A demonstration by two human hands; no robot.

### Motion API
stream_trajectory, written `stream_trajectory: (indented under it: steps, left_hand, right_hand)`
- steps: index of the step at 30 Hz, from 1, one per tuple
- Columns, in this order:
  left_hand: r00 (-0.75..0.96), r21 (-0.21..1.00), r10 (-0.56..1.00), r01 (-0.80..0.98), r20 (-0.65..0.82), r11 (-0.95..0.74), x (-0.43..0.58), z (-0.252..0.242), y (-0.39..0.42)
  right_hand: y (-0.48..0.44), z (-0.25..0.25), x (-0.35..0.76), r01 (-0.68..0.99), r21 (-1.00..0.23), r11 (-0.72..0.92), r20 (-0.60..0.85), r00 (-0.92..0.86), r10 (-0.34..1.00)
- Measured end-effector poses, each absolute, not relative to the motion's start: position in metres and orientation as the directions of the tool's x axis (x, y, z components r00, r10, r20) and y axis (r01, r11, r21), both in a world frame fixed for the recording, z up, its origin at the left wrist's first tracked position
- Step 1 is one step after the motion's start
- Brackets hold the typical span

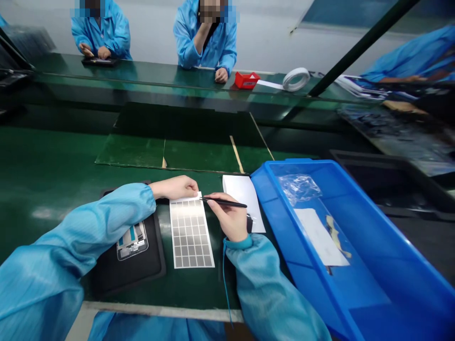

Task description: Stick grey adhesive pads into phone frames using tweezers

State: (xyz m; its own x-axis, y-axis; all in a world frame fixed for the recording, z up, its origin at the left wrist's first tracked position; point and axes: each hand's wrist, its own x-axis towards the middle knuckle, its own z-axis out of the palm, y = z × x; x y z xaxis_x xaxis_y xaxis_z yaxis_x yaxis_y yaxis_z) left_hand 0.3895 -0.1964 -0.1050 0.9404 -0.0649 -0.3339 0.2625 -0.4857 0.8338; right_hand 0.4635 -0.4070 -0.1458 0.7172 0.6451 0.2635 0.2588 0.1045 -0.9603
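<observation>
A white sheet with a grid of grey square stickers (191, 230) lies on the green belt in front of me. My left hand (176, 187) rests on the sheet's top left corner, fingers curled and pressing it down. My right hand (229, 217) is closed round black tweezers (223, 202), whose tip points at the sheet's top right corner. Under my left sleeve a black tray (149, 265) holds a small device part (132, 241). A white paper (243, 192) lies just behind my right hand.
A blue plastic bin (373, 270) at my right holds a clear bag, a white sheet and scraps. Across the belt two people in blue coats sit; a red box (246, 79) and a tape roll (296, 78) lie there. A dark green mat (185, 154) lies mid-belt.
</observation>
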Motion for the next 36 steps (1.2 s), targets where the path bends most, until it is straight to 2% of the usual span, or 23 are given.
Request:
stream_trajectory:
  steps: [7,16,36]
  left_hand:
    - [0.954,0.798,-0.014,0.243,-0.300,-0.552,0.385,-0.099,-0.200]
    - [0.963,0.785,-0.023,0.204,-0.267,-0.584,0.382,-0.089,-0.200]
    - [0.960,0.783,-0.017,0.217,-0.279,-0.584,0.381,-0.087,-0.201]
  right_hand:
    - [-0.406,-0.148,0.462,0.309,-0.945,0.104,0.302,0.710,0.636]
    - [-0.407,-0.152,0.462,0.314,-0.945,0.094,0.299,0.710,0.637]
    - [-0.407,-0.152,0.461,0.294,-0.949,0.114,0.298,0.717,0.630]
